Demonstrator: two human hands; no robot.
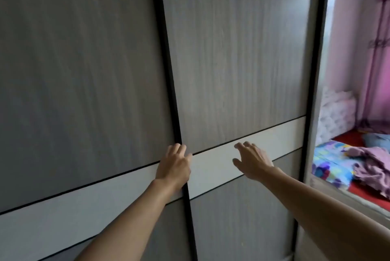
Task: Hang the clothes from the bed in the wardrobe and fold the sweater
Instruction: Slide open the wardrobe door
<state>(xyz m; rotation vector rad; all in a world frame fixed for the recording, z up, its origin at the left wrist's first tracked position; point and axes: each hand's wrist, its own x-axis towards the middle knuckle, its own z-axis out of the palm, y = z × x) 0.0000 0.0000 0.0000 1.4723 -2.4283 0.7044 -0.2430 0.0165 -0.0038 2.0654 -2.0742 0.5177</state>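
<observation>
though closed, wardrobe (pixel 242 49) against fingers (pixel 178 149)

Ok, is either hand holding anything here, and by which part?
Nothing loose. The left hand sits on the wardrobe door's black edge strip, grip unclear; the right hand presses flat on the white band.

Matt grey wood-grain wardrobe doors (pixel 242 49), smooth white band (pixel 211 165), crumpled purple cloth (pixel 371 168) on bed.

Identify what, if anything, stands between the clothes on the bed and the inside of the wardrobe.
The wardrobe's closed sliding doors cover its inside. The left hand is at their black middle edge, the right hand at the white band. The clothes lie on the bed.
</observation>
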